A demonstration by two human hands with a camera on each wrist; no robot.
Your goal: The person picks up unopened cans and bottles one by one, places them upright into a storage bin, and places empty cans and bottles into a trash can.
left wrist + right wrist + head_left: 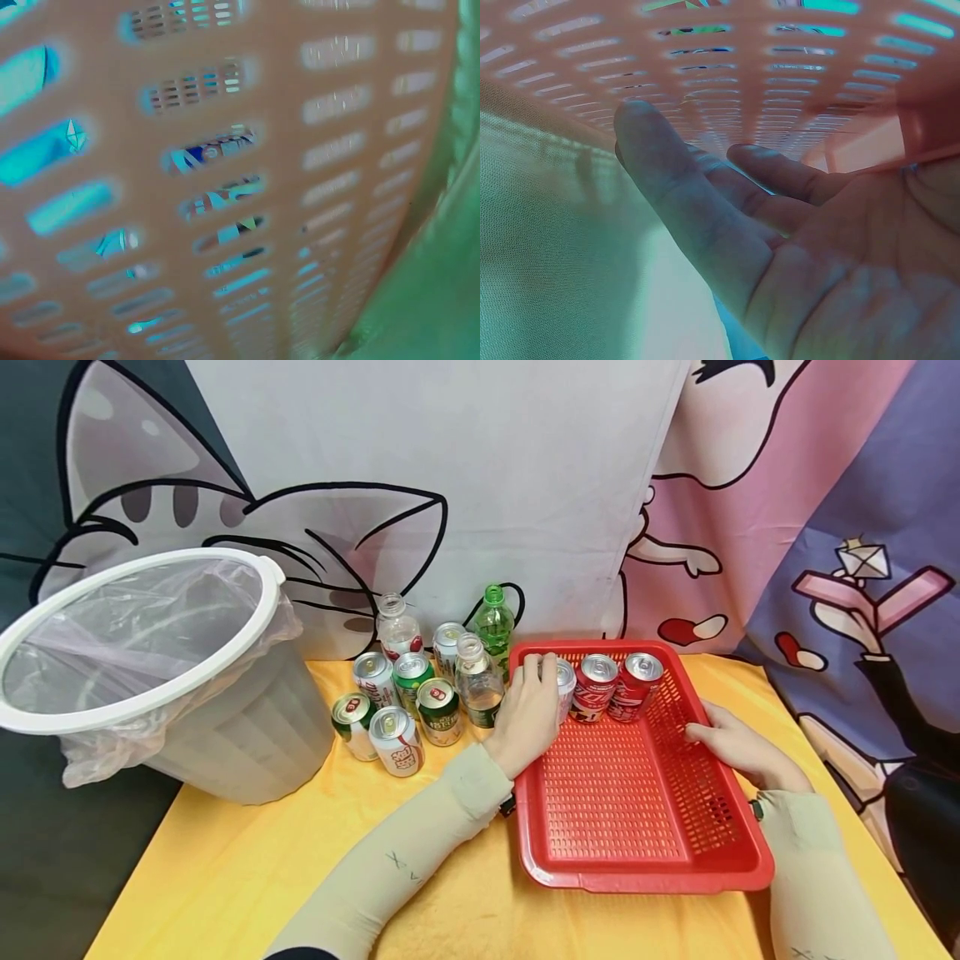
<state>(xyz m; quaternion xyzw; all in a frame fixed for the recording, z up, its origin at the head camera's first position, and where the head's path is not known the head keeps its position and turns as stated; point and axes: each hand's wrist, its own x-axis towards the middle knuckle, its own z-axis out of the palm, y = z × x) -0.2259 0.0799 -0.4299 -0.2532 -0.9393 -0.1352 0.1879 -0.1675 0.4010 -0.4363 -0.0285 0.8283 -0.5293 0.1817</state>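
Observation:
A red plastic basket (611, 802) with perforated walls stands on the yellow cloth. My left hand (525, 718) grips its left rim, fingers curled over the edge; the left wrist view shows the mesh wall (277, 172) up close. My right hand (742, 747) holds the right side, thumb over the rim. In the right wrist view, its fingers (697, 195) lie along the outside of the wall. Along the basket's far end stand two red cans, the middle one (596, 689) and the right one (636, 689), plus a pale can (565, 687) partly hidden by my left hand.
Left of the basket several cans, one white and red (397, 743), stand close together with a green bottle (494, 622) and two clear bottles, one (480, 685) near my left hand. A grey bin (247, 727) with a plastic liner stands at the left. A printed backdrop (525, 485) hangs behind.

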